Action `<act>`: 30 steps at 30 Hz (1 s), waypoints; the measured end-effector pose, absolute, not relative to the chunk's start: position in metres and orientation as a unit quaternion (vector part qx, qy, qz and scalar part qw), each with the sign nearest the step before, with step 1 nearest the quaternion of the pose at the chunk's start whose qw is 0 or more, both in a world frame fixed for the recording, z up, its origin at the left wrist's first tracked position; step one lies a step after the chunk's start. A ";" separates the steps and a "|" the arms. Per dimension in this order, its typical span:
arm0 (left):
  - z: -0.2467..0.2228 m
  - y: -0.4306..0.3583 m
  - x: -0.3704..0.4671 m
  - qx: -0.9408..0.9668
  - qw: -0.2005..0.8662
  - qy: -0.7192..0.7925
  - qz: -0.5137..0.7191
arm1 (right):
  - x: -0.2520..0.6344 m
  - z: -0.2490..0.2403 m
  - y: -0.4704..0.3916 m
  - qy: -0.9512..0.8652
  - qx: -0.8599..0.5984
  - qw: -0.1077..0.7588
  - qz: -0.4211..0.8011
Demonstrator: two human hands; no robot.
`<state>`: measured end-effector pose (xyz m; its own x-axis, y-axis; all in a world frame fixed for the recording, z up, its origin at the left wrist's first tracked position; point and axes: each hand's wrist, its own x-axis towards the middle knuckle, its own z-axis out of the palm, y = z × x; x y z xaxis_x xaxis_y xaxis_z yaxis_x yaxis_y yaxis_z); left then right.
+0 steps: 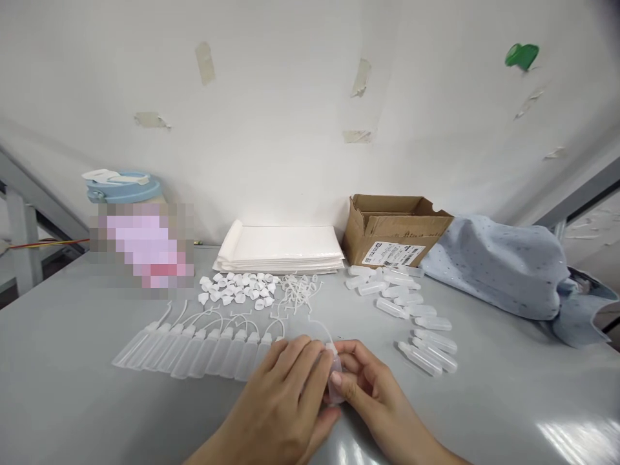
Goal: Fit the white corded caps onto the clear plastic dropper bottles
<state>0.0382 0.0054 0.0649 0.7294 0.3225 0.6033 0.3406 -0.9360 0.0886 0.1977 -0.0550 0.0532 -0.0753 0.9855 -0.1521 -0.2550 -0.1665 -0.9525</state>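
Between my two hands is a translucent plastic bottle (336, 381), with a thin white strap arching up from its neck. My left hand (290, 394) wraps over its left side, fingers closed. From the right, my right hand (371, 391) pinches the same bottle with thumb and fingers; part of it is hidden behind the fingers. Left of my hands lies a row of bottles (194, 352) with straps attached. White caps (239, 289) and a tangle of loose straps (296, 292) lie behind. Plain bottles without straps (421, 356) are scattered to the right.
A stack of white padded sheets (281, 248) and an open cardboard box (392, 229) stand by the wall. Light blue cloth (498, 265) lies at the right. A blue-lidded container (123, 187) and a blurred pink item (145, 242) are at the back left of the grey table (72, 361).
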 end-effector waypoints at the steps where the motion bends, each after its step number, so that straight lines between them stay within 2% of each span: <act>1: 0.063 0.004 0.039 -0.930 0.033 -0.178 -0.319 | 0.198 0.052 -0.055 -0.397 -0.464 0.506 0.609; 7: 0.052 -0.004 0.041 -0.921 0.092 -0.196 -0.323 | 0.196 0.050 -0.053 -0.400 -0.493 0.472 0.611; 13: 0.056 0.003 0.038 -0.929 0.008 -0.240 -0.281 | 0.200 0.051 -0.049 -0.517 -0.559 0.424 0.491; 18: 0.065 0.016 0.031 -0.941 -0.043 -0.276 -0.192 | 0.198 0.053 -0.037 -0.564 -0.573 0.369 0.466; 21: 0.068 0.022 0.027 -0.944 -0.064 -0.285 -0.151 | 0.193 0.052 -0.029 -0.566 -0.576 0.367 0.462; 30: 0.064 0.027 0.023 -0.948 -0.011 -0.289 -0.130 | 0.187 0.058 -0.010 -0.575 -0.589 0.322 0.467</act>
